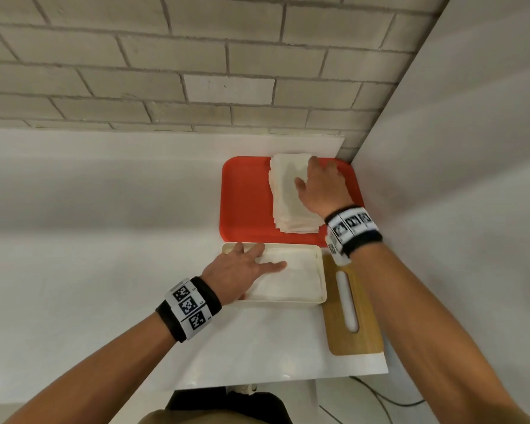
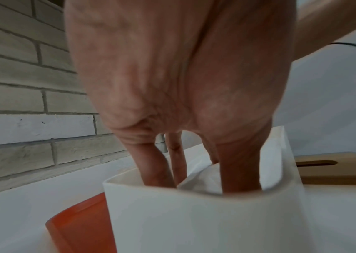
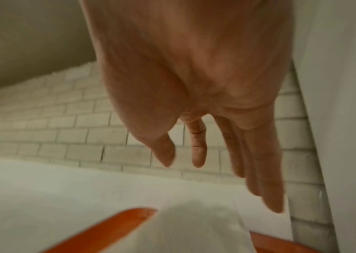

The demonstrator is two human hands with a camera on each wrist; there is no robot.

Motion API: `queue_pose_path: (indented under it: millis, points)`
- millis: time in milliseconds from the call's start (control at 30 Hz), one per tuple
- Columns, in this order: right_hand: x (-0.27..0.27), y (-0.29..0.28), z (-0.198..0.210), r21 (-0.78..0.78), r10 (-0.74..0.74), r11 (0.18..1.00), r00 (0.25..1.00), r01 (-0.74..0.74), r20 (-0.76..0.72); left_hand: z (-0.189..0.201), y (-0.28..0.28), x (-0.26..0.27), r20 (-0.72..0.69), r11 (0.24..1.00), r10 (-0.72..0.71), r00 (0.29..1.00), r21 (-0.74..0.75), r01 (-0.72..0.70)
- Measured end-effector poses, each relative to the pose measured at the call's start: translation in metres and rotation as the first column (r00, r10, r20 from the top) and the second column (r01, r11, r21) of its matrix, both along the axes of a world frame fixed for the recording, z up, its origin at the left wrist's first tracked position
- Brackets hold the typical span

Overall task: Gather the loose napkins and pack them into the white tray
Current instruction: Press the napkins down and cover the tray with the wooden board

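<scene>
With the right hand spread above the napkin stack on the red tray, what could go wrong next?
The napkin stack is fanned and uneven, so the open right hand may lift only part of it or scatter sheets over the red tray. The left hand lies inside the white tray, blocking the drop.

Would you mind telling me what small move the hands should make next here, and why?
Probably lower the right hand and grip part of the napkin stack on the red tray. Its fingers hover open above the stack, while the left hand already presses napkins flat in the white tray.
</scene>
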State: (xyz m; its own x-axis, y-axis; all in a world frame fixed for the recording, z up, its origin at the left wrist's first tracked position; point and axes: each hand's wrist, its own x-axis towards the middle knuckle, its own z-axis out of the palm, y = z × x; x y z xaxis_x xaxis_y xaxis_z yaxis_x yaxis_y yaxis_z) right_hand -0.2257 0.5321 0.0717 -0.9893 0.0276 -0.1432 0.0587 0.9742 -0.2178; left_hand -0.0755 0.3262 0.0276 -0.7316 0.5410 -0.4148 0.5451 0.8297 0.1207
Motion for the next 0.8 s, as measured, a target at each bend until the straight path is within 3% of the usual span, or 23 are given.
queue_pose_path:
  millis: [67,167,533,800]
  points:
    - [-0.028,-0.011,-0.014,0.061,-0.084,0.995,0.98,0.074,0.178,0.0,0.0,0.0,0.008,1.0,-0.001,1.0,0.003,0.0]
    - [-0.046,-0.023,-0.036,0.141,-0.133,0.985,0.957,0.099,0.257,0.001,-0.001,0.002,0.007,1.0,-0.002,1.0,0.005,0.002]
    - [-0.054,-0.04,-0.05,0.226,-0.13,0.968,0.986,0.104,0.102,-0.001,-0.002,0.003,-0.001,1.0,-0.005,1.0,0.019,0.005]
    - [-0.062,-0.019,-0.038,0.026,-0.128,0.992,0.985,0.125,0.116,0.002,-0.002,0.005,-0.026,1.0,-0.008,1.0,0.013,0.009]
